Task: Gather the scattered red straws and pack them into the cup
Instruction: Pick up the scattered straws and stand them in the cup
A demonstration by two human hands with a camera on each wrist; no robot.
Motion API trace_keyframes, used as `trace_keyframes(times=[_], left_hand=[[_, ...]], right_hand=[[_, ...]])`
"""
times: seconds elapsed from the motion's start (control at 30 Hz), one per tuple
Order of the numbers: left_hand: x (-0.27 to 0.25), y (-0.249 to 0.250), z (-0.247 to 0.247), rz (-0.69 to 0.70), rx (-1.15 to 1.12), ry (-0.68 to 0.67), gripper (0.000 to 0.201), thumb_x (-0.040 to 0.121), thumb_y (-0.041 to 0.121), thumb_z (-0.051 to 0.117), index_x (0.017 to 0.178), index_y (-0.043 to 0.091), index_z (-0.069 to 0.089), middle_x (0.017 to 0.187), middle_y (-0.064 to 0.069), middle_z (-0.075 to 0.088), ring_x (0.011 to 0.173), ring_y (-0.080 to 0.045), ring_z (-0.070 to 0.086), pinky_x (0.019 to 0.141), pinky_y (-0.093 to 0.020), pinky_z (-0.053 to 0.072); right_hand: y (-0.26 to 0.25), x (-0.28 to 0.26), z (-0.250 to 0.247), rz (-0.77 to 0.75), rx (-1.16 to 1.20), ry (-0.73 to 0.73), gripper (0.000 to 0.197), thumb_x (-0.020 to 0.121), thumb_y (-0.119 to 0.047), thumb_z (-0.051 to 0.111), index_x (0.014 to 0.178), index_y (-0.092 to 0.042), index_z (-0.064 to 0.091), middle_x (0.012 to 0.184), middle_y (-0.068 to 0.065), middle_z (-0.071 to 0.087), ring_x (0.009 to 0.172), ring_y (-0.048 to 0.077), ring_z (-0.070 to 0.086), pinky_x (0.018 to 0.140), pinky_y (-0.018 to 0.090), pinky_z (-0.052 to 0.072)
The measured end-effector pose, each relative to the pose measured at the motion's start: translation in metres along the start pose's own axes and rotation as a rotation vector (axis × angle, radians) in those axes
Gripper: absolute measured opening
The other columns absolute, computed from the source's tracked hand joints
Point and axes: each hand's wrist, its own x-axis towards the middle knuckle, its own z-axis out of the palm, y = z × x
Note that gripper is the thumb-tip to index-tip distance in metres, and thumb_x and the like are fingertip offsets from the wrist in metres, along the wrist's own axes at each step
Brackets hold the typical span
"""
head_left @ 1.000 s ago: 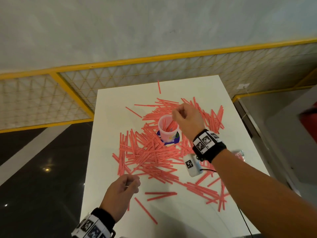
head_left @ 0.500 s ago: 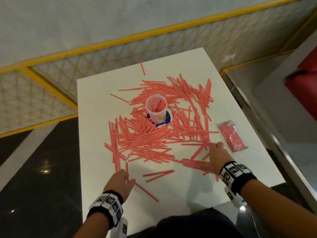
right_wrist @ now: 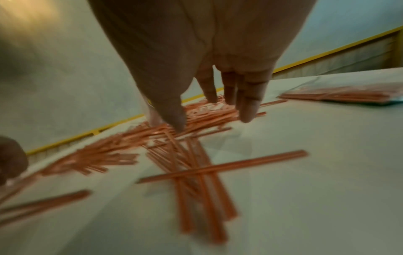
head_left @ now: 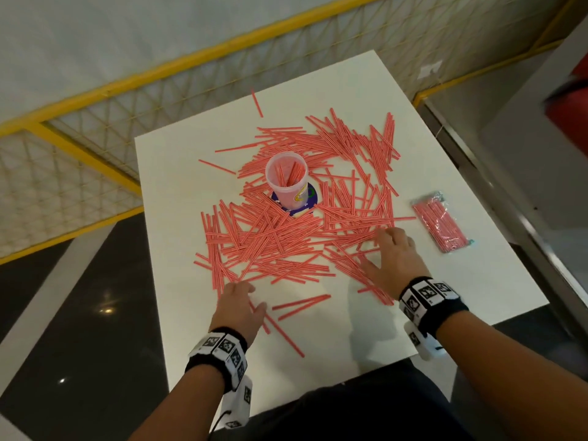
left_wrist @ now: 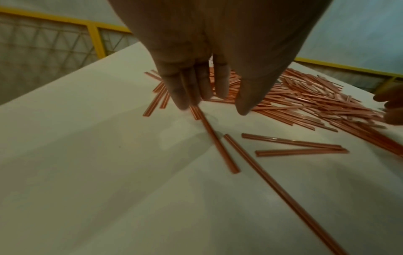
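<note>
Red straws (head_left: 280, 240) lie scattered in a wide heap across the white table (head_left: 350, 332). A clear plastic cup (head_left: 287, 179) stands upright in the middle of the heap with a few straws in it. My left hand (head_left: 240, 305) reaches flat over the near left edge of the heap, and its straight fingers (left_wrist: 181, 96) touch a straw (left_wrist: 218, 143) on the table. My right hand (head_left: 393, 261) lies spread on the near right straws, with its fingers (right_wrist: 248, 108) and thumb straight above them (right_wrist: 191, 155). Neither hand holds anything.
A sealed packet of red straws (head_left: 440, 222) lies at the table's right edge. The cup stands on a blue round coaster (head_left: 310, 198). A yellow-framed mesh fence (head_left: 95, 100) runs behind the table. Dark floor lies to the left.
My right hand left the cup and came down onto the near right straws, then slid a little toward the heap. My left fist opened and now lies flat at the near left straws.
</note>
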Motion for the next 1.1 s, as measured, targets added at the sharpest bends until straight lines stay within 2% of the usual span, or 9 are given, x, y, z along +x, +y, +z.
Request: trace_keyframes(times=[0.13,0.2,0.27,0.37,0.43,0.6,0.77,0.9,1.1], left_hand=[[0.007,0.002,-0.002,-0.161,-0.036,0.161,0.060,0.087,0.036,0.075,0.138,0.023,0.048,0.157,-0.013,0.031,0.141,-0.040,0.038,0.106,-0.054,0.046],[0.013,0.000,-0.001,-0.266,-0.051,0.136,0.071,0.089,0.038,0.074,0.149,0.025,0.039,0.166,-0.014,0.018,0.148,-0.042,0.030,0.109,-0.056,0.042],[0.019,0.000,0.001,-0.276,-0.035,0.110,0.069,0.088,0.040,0.074,0.148,0.026,0.042,0.161,-0.013,0.028,0.141,-0.043,0.039,0.107,-0.056,0.045],[0.025,0.004,0.006,-0.223,-0.005,0.101,0.060,0.089,0.035,0.074,0.142,0.020,0.051,0.153,-0.012,0.039,0.134,-0.040,0.045,0.108,-0.053,0.046],[0.027,0.009,0.009,-0.191,0.028,0.092,0.054,0.091,0.030,0.072,0.139,0.013,0.055,0.146,-0.015,0.043,0.131,-0.039,0.047,0.109,-0.050,0.045],[0.032,0.018,0.012,-0.183,0.050,0.108,0.022,0.095,0.018,0.064,0.114,0.007,0.064,0.118,-0.013,0.052,0.106,-0.036,0.061,0.095,-0.048,0.053],[0.038,0.022,0.012,-0.257,-0.076,0.161,0.019,0.092,0.002,0.053,0.109,0.009,0.049,0.100,-0.015,0.065,0.093,-0.038,0.065,0.079,-0.046,0.057],[0.038,0.025,0.012,-0.283,-0.105,0.123,0.029,0.093,0.003,0.049,0.122,0.001,0.047,0.116,-0.020,0.061,0.106,-0.043,0.061,0.090,-0.053,0.053],[0.026,0.031,-0.002,-0.235,-0.059,0.117,0.023,0.103,0.012,0.046,0.119,-0.004,0.052,0.123,-0.022,0.051,0.105,-0.042,0.057,0.088,-0.049,0.051]], right_hand=[[-0.005,0.008,0.004,0.004,-0.196,-0.122,0.110,0.081,-0.081,0.052,0.158,-0.009,0.017,0.160,0.017,0.026,0.144,0.037,0.033,0.116,0.048,0.039],[-0.017,0.012,0.009,-0.059,-0.227,-0.163,0.107,0.085,-0.074,0.056,0.159,-0.008,0.016,0.161,0.017,0.025,0.145,0.036,0.031,0.117,0.047,0.037],[-0.030,0.014,0.015,-0.113,-0.198,-0.186,0.086,0.093,-0.053,0.062,0.156,-0.008,0.024,0.154,0.014,0.033,0.139,0.034,0.037,0.113,0.044,0.041],[-0.045,0.014,0.022,-0.203,-0.247,-0.192,0.049,0.101,-0.016,0.052,0.147,-0.006,0.037,0.142,0.014,0.041,0.128,0.032,0.045,0.099,0.044,0.052],[-0.053,0.013,0.023,-0.218,-0.276,-0.234,0.047,0.096,0.000,0.046,0.142,-0.005,0.041,0.140,0.015,0.042,0.125,0.032,0.045,0.095,0.043,0.055],[-0.061,0.017,0.025,-0.277,-0.387,-0.240,0.040,0.094,-0.001,0.048,0.134,-0.004,0.045,0.131,0.018,0.052,0.116,0.033,0.052,0.094,0.041,0.054],[-0.062,0.020,0.024,-0.314,-0.441,-0.204,0.036,0.094,-0.002,0.045,0.130,-0.003,0.043,0.124,0.018,0.054,0.107,0.032,0.054,0.090,0.039,0.052],[-0.058,0.022,0.018,-0.287,-0.381,-0.183,0.042,0.092,-0.003,0.031,0.132,-0.002,0.043,0.123,0.017,0.053,0.107,0.033,0.055,0.091,0.040,0.052],[-0.054,0.032,0.005,-0.069,-0.056,-0.252,0.032,0.098,-0.005,0.045,0.130,-0.001,0.044,0.125,0.015,0.044,0.114,0.032,0.045,0.095,0.043,0.045]])
